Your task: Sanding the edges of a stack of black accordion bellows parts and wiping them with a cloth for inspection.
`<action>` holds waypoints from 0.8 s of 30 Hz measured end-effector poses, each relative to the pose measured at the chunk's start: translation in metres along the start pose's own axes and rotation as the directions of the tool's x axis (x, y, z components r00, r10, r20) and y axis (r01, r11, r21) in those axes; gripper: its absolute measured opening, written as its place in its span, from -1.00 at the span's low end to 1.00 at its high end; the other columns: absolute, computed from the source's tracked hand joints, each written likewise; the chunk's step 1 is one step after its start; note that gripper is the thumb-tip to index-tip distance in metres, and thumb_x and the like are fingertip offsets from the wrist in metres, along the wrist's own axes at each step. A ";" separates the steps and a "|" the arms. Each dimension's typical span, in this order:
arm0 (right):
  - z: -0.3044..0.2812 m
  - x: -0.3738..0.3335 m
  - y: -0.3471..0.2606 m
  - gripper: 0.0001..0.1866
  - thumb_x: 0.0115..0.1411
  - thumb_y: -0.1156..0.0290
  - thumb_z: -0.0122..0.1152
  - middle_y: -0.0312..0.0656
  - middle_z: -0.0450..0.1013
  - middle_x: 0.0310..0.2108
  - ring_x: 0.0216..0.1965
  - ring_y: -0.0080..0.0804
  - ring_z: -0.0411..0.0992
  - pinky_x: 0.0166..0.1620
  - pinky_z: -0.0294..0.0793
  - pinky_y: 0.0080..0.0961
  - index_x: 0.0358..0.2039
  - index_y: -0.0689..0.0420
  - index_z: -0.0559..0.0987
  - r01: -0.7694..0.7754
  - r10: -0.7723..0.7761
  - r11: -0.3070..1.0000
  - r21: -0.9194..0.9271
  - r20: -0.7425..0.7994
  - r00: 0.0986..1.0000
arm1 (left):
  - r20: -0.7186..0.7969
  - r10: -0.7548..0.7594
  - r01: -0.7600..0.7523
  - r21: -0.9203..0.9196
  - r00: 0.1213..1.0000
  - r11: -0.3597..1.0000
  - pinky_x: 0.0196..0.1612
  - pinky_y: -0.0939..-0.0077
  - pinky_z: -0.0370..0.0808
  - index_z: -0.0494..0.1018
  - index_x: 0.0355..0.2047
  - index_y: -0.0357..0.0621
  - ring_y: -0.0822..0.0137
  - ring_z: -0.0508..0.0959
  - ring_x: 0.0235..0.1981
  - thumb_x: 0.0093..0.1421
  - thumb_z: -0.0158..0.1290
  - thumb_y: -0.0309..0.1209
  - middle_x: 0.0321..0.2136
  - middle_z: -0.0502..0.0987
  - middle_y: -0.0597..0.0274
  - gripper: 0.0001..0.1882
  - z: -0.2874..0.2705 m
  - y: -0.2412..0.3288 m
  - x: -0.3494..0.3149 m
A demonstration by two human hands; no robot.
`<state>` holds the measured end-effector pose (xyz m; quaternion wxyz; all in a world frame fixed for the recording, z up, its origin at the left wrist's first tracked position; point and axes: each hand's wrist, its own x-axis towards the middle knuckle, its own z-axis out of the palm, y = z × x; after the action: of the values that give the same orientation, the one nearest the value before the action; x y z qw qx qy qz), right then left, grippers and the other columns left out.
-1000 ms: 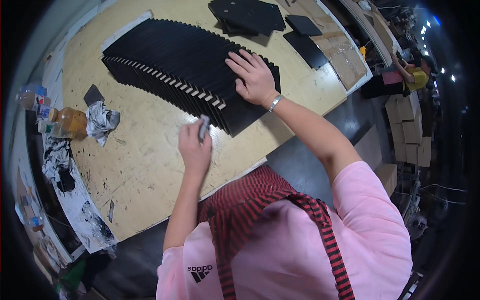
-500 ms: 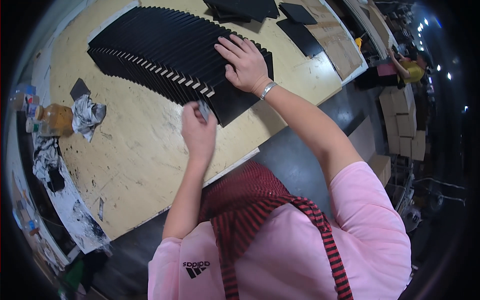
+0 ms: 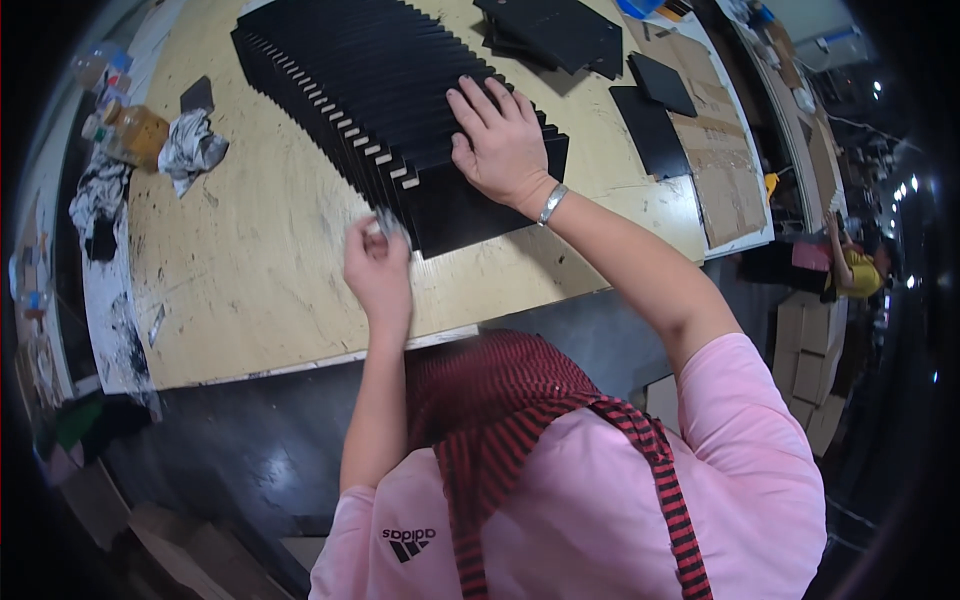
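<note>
A long row of thin black boards (image 3: 350, 70), packed face to face, stands on the table; pale strips show along the corners on its left side. My right hand (image 3: 503, 140) lies on top near the close end of the row, fingers spread. Beside the row's near left corner is my left hand (image 3: 378, 275), blurred by motion. Its fingers are closed on a small grey piece (image 3: 389, 224), whose kind I cannot make out, held at the edges of the nearest boards.
Loose black panels (image 3: 560, 35) lie at the back right, near flattened cardboard (image 3: 725, 145). On the left are a crumpled grey rag (image 3: 192, 150), an amber bottle (image 3: 140, 133) and a small dark square (image 3: 197, 95). Another person (image 3: 850, 265) is farther off at right.
The whole view has turned and shifted. My left hand, with the grey piece, has moved slightly lower along the boards' edges. My right hand stays on top of the row.
</note>
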<state>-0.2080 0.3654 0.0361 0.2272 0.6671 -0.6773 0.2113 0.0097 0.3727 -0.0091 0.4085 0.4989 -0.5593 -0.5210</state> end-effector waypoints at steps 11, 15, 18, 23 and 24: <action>0.004 -0.001 0.001 -0.51 0.13 0.21 0.13 -0.05 0.43 0.16 0.15 0.07 0.37 0.19 0.31 0.06 0.07 0.11 0.56 -0.017 0.016 1.000 -0.014 -0.066 0.998 | -0.183 0.034 -0.025 0.050 0.982 0.998 -0.36 0.56 0.46 0.49 -0.15 -0.25 0.47 0.48 -0.46 0.12 0.21 -0.55 -0.36 0.47 0.23 -0.73 0.025 0.011 -0.007; 0.006 0.000 -0.003 -0.50 0.12 0.21 0.14 -0.05 0.43 0.18 0.15 0.07 0.38 0.21 0.31 0.07 0.08 0.11 0.56 -0.012 0.014 1.000 0.020 -0.071 0.997 | -0.242 0.150 -0.125 0.117 0.959 0.985 -0.34 0.53 0.47 0.49 -0.14 -0.22 0.43 0.49 -0.45 0.09 0.21 -0.51 -0.38 0.47 0.22 -0.71 0.030 0.022 0.000; 0.004 -0.002 -0.001 -0.49 0.13 0.22 0.13 -0.05 0.42 0.19 0.17 0.07 0.37 0.22 0.29 0.06 0.08 0.12 0.55 -0.032 0.031 0.999 -0.016 -0.034 0.999 | -0.134 -0.062 0.097 0.274 0.989 0.957 -0.33 0.48 0.46 0.53 -0.13 -0.18 0.33 0.49 -0.44 0.11 0.19 -0.49 -0.33 0.47 0.18 -0.72 0.016 -0.024 -0.029; 0.002 -0.004 -0.004 -0.48 0.13 0.26 0.12 -0.10 0.40 0.22 0.18 0.02 0.35 0.22 0.31 0.02 0.13 0.08 0.53 -0.037 0.037 0.999 0.003 -0.049 0.998 | -0.164 0.365 -0.317 0.258 0.917 0.913 -0.24 0.41 0.48 0.57 -0.09 -0.14 0.26 0.51 -0.34 0.11 0.16 -0.55 -0.35 0.50 0.19 -0.69 0.013 0.050 0.012; 0.001 -0.004 -0.005 -0.48 0.13 0.26 0.12 -0.10 0.40 0.22 0.19 0.02 0.35 0.22 0.31 0.02 0.12 0.08 0.53 -0.043 0.044 0.999 0.007 -0.042 0.998 | -0.167 0.366 -0.317 0.261 0.915 0.912 -0.24 0.41 0.48 0.57 -0.09 -0.14 0.26 0.51 -0.34 0.11 0.16 -0.55 -0.35 0.50 0.19 -0.69 0.012 0.041 0.008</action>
<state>-0.2025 0.3677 0.0330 0.2349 0.6482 -0.6861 0.2322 -0.0084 0.3655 0.0296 0.4908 0.4890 -0.6477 -0.3170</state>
